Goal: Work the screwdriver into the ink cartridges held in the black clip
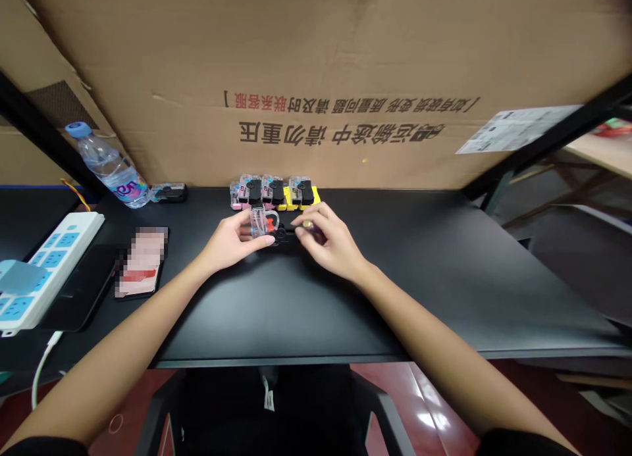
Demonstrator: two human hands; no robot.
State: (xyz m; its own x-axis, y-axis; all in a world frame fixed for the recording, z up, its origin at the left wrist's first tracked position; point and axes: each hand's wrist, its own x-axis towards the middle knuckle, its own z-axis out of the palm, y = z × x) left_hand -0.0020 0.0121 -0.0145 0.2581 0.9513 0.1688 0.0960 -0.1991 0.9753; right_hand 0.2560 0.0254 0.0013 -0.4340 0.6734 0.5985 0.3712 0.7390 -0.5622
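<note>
Near the middle of the black desk (pixel 276 304), my left hand (pixel 230 242) grips a small clear-and-black plastic device (pixel 259 220) with a red part and a loop of clear tubing. My right hand (pixel 330 239) pinches a slim tool that looks like a screwdriver (pixel 308 226), its handle dark with a yellowish end. The tool's dark shaft points left and meets the black side of the device; its tip is too small to make out. Just behind my hands stand several similar clear-and-black devices (pixel 272 190) in a row, with pink and yellow parts.
A large cardboard sheet (pixel 320 48) rises behind the desk. At the left are a water bottle (pixel 111 166), another clear-and-black device (pixel 169 193), a phone with a lit screen (pixel 143 262), a black flat object (pixel 81 288) and a white power strip (pixel 54 265).
</note>
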